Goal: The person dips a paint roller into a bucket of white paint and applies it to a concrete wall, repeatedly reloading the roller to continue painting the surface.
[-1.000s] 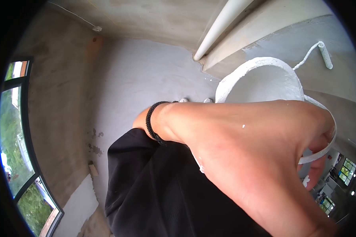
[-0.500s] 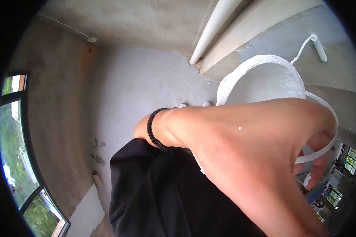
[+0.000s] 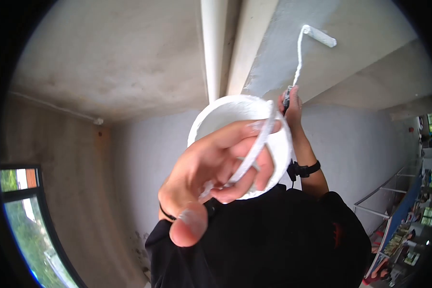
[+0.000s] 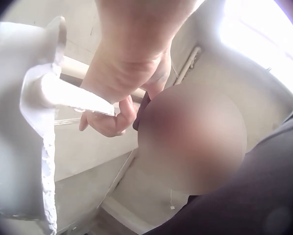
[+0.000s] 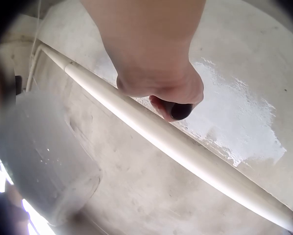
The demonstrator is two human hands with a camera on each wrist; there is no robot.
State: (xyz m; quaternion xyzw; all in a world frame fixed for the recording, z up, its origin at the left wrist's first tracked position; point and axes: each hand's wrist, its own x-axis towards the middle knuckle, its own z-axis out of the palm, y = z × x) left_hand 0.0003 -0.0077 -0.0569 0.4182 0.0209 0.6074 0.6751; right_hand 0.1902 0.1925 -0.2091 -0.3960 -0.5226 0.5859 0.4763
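Observation:
My left hand grips the white strap handle of a paint-coated white bucket, its fingers curled round the strap and its thumb toward the camera. In the left wrist view, the handle's pivot joins the bucket's rim at left. Farther off, my right hand holds a paint roller by its dark grip. The roller's white sleeve lies against the grey surface above, at the end of a paint-covered wire frame. The right wrist view shows the grip's dark end and a wet white patch.
A white pipe runs beside a beam, left of the painted surface. A window stands at left. Metal framing and shelving are at lower right. In the right wrist view the bucket hangs at lower left.
The view has swung upward and right. My left hand, earlier large across the view, now appears farther off, with the bucket lower and left. My right hand has come into view, and the roller appears farther left.

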